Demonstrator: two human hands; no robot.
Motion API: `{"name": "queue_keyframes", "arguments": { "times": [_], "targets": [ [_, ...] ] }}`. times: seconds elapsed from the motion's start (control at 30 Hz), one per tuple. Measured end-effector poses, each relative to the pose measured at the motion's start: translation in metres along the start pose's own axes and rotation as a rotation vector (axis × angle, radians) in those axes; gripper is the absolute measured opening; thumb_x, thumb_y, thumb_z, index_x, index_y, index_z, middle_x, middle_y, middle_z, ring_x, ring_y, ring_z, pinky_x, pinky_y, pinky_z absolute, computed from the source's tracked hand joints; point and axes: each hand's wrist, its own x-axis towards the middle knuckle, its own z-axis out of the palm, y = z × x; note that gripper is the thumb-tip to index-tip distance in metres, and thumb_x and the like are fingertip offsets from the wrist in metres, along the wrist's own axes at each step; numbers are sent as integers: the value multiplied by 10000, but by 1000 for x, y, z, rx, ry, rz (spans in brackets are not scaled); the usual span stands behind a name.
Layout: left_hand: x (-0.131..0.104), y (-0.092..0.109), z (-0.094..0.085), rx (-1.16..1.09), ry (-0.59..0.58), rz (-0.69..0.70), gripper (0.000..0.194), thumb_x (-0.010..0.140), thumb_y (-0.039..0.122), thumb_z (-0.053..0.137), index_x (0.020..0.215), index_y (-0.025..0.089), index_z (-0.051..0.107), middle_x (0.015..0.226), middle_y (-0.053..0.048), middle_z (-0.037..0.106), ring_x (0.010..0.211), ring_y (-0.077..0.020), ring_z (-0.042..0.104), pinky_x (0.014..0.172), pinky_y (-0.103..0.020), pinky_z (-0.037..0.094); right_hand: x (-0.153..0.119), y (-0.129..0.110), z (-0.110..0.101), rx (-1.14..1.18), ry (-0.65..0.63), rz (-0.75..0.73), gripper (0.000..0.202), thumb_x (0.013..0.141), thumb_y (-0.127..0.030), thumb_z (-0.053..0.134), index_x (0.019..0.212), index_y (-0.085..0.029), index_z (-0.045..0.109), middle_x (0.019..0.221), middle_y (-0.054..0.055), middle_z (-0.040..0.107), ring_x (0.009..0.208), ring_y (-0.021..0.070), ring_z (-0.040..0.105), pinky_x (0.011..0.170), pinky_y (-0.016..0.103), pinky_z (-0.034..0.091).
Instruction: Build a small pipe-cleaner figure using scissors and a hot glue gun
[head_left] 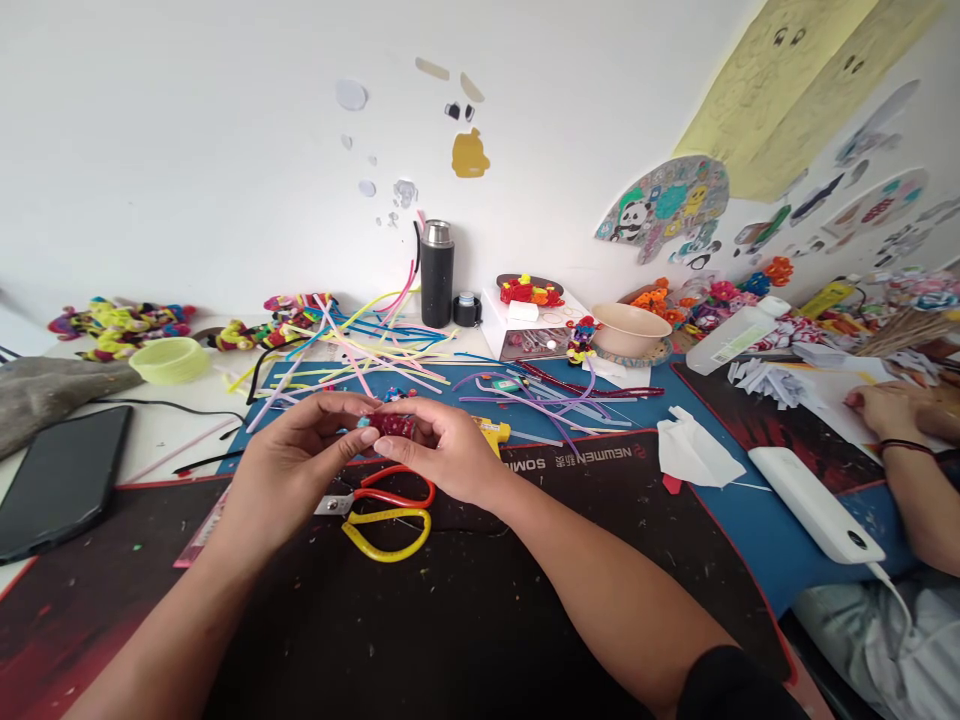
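Observation:
Between my two hands, above the dark mat (465, 620), is a small dark-red fuzzy piece (395, 425) that looks like coiled pipe cleaner, with a light-blue bit at its left end. My left hand (300, 460) pinches the blue end between thumb and fingers. From the other side, my right hand (439, 445) has its fingers wrapped round the red part and partly hides it. Just below my hands lie scissors (386, 535) with one red and one yellow handle. Behind my right hand a yellow tool (493, 432), perhaps a glue gun, is partly covered.
Loose pipe cleaners (360, 350) spread across the back. A black flask (437, 275) stands by the wall, left of a beige bowl (630, 333). At left lies a phone (64, 480); at right, a white power bank (814, 505) and another person's hands (892, 410).

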Motion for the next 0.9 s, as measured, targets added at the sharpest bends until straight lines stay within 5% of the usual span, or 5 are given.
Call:
{"name": "queue_keyframes", "arguments": {
  "times": [0.43, 0.9],
  "targets": [
    [-2, -3, 1, 20, 54, 12, 358, 723, 515, 967, 897, 248, 802, 1041, -60, 807, 818, -231, 745, 736, -346, 634, 1, 9, 2, 6, 57, 10, 480, 933, -553, 806, 1302, -250, 762, 909, 19, 697, 699, 149, 528, 643, 289, 435],
    [-4, -5, 3, 59, 78, 19, 345, 711, 523, 963, 897, 272, 818, 994, -52, 815, 837, -255, 751, 736, -330, 630, -1, 8, 3, -111, 87, 1, 448, 958, -562, 771, 1248, -220, 769, 664, -47, 561, 599, 138, 486, 591, 294, 377]
  ]
}}
